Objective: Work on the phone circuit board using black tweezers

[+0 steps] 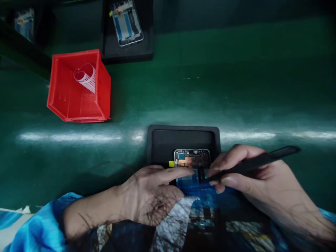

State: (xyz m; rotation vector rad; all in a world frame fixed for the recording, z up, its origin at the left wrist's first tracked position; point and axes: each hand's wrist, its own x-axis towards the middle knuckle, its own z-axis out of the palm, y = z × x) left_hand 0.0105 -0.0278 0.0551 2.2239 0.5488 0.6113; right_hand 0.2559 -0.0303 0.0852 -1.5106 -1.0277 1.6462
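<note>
An opened phone (192, 159), its circuit board and copper-coloured parts bare, lies in a black tray (181, 128). A small yellow tab (171, 163) sticks out at its left edge. My left hand (154, 192) has its index finger stretched across the phone's blue lower part, thumb apart below it; its other fingers are hidden. Beside that thumb is the dotted edge of a white sheet (174, 222). My right hand (252, 175) is closed around black tweezers (262, 160), seen edge-on, with the tip down at a black strip on the phone.
A red bin (105, 91) with a curled white perforated sheet (89, 80) stands at the left. Behind it, another black tray (128, 56) holds a second opened phone (127, 26). A further phone (24, 24) lies dimly at far left. The table (210, 91) is green.
</note>
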